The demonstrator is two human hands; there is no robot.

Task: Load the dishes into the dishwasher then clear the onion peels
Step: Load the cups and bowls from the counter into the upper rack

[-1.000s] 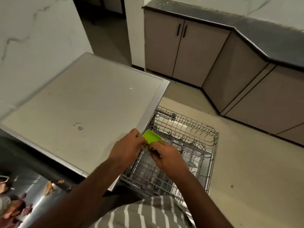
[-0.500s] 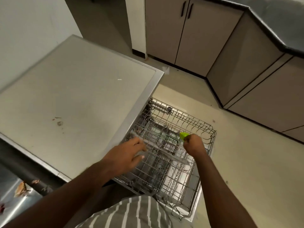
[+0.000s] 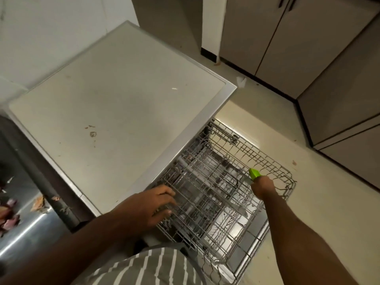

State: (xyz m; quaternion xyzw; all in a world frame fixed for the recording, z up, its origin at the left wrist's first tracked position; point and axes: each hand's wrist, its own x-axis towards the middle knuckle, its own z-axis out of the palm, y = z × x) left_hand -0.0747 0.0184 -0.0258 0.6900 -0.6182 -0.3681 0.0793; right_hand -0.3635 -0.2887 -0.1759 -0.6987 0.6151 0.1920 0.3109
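Two bare hands over a pulled-out wire dishwasher rack (image 3: 242, 161), low at centre right. Right hand (image 3: 264, 187) clenched round a bright green plastic item (image 3: 254, 173), only its green tip showing above the knuckles, held over the rack's far-right part near the rim. Cannot tell what sort of dish the green item is. Left hand (image 3: 148, 206) resting on the rack's near-left wires, fingers spread and only lightly bent, gripping nothing. Rack mostly bare wire; pale shapes lower down blurred behind the tines.

Left of the rack, a broad flat off-white dishwasher top (image 3: 115, 103) with a grey metal edge, marked by a small brown stain and a few specks toward its near-left side and one pale fleck farther right. Beyond its near-left edge, a dark ledge, then a stainless-steel sink surface (image 3: 30, 227) at lower left. Onion peels (image 3: 9, 214), purple and tan, scattered on that steel, well apart from both hands.

Pale beige floor (image 3: 308, 202) to the right of the rack, with a few small marks. Grey-brown cabinet doors (image 3: 257, 33) with dark handles along the far and right walls, a dark plinth strip beneath. White wall at far left. Striped grey-and-white shirt (image 3: 148, 268) at the bottom edge.
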